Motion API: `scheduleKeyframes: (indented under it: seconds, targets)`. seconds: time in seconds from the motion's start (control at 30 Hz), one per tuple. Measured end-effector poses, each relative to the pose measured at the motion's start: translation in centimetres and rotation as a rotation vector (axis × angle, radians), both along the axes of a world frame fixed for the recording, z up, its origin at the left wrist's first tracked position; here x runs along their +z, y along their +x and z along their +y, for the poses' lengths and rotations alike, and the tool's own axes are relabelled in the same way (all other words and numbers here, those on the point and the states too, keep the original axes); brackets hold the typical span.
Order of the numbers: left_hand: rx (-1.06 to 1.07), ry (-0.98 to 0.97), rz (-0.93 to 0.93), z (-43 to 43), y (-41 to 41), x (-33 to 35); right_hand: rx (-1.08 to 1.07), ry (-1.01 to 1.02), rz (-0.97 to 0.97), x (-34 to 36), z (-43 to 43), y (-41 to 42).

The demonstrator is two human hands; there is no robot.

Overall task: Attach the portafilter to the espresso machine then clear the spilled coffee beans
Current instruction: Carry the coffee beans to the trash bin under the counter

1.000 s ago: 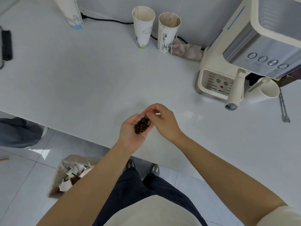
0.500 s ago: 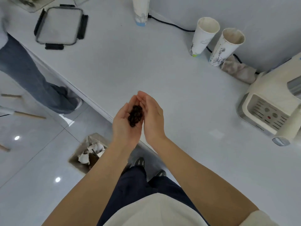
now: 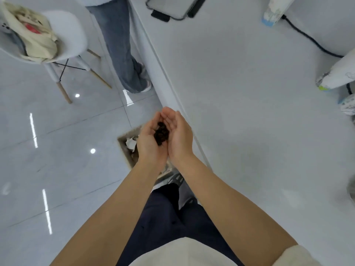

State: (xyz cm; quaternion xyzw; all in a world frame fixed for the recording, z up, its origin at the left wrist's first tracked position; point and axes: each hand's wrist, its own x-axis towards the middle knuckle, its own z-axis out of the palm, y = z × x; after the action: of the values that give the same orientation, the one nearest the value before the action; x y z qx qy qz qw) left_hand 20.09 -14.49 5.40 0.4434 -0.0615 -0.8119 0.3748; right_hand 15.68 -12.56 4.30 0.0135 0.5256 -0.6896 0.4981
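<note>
My two bare hands are cupped together, palms up, side edges touching, forming one bowl. In the hollow between them lies a small heap of dark coffee beans (image 3: pixel 161 133), resting mostly on my left hand (image 3: pixel 151 144), with my right hand (image 3: pixel 180 139) pressed alongside as a wall. Neither hand is clenched; the fingers curve loosely upward and meet at the tips.

My hands hang just off the edge of the white counter (image 3: pixel 249 112), over the floor. Directly below them, beside the counter's edge, stands an open brown waste bin (image 3: pixel 127 148) with crumpled white paper inside; my left hand covers part of it.

On the counter, far from my hands, a black cable (image 3: pixel 307 38) runs along the back, and a patterned paper cup (image 3: pixel 338 73) sits at the right edge of the view. A dark-rimmed tray (image 3: pixel 172 8) lies at the counter's far end.

Beyond the counter's edge, another person's legs in grey jeans (image 3: pixel 123 47) stand near a white chair (image 3: pixel 65 35) holding a cream bag (image 3: pixel 32 35).
</note>
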Motion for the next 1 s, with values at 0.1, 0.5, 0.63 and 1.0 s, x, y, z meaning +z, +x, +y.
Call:
scheduleKeyframes:
  seconds: [0.1, 0.5, 0.63, 1.0]
  targets:
    - [0.088, 0.074, -0.003, 0.6, 1.6, -2.4, 0.098, 0.007, -0.063, -2.8, 0.6, 1.5]
    - [0.312, 0.303, -0.097, 1.9, 6.5, -15.7, 0.234, 0.295, -0.232, -16.1, 1.0, 6.6]
    - [0.323, 0.334, -0.101, 1.9, 6.8, -20.9, 0.251, 0.392, -0.206, -21.7, 0.8, 7.2]
    - [0.266, 0.450, -0.280, 1.5, 7.1, -31.8, 0.356, 0.607, -0.168, -31.5, 0.2, 7.9]
